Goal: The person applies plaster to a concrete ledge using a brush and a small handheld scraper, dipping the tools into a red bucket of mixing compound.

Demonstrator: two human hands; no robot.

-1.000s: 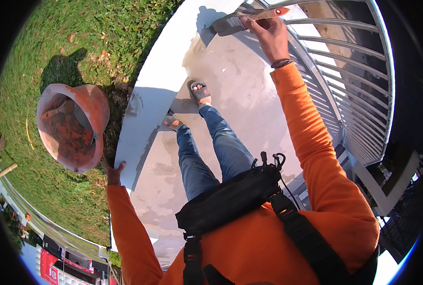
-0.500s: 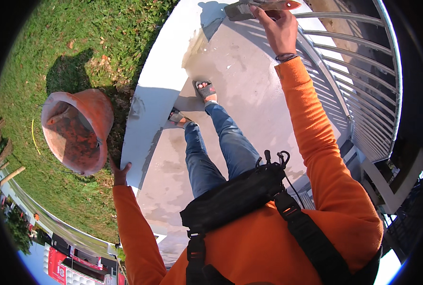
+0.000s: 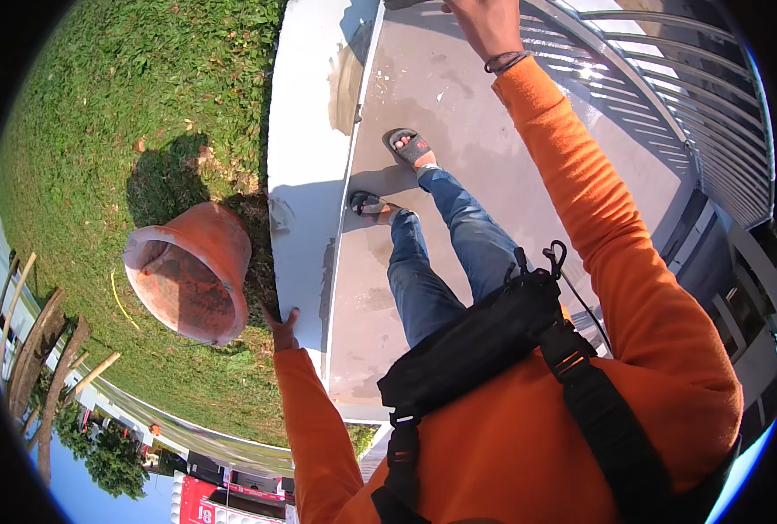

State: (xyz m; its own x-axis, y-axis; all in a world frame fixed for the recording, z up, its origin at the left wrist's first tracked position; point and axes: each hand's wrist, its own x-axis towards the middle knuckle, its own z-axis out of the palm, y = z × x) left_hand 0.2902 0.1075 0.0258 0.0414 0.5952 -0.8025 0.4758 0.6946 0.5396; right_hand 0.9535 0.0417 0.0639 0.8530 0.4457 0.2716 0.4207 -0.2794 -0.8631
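At the top edge my right hand (image 3: 484, 24) is closed round a wide paintbrush. Most of the brush is cut off by the frame; a strip of its dark grey head (image 3: 401, 3) shows left of the fingers. My left hand (image 3: 284, 332) rests on the edge of a white ledge (image 3: 305, 262), thumb and finger spread apart, the other fingers partly hidden. Just up and left of it, a worn orange bucket (image 3: 188, 279) stands over the grass, its mouth tipped toward me. Whether the fingers touch its rim, I cannot tell.
My sandalled feet (image 3: 410, 147) stand on a smooth grey floor (image 3: 493, 175) with damp patches. A metal railing (image 3: 694, 87) runs along the right. Grass (image 3: 65, 148) lies beyond the ledge at left, with wooden poles (image 3: 35, 349) lower left. Bare tan patches (image 3: 345, 92) mark the ledge.
The view has swung, so bucket, ledge and feet sit farther right. My right hand and the brush have gone up, mostly out of the frame. My left hand stays by the ledge and bucket.
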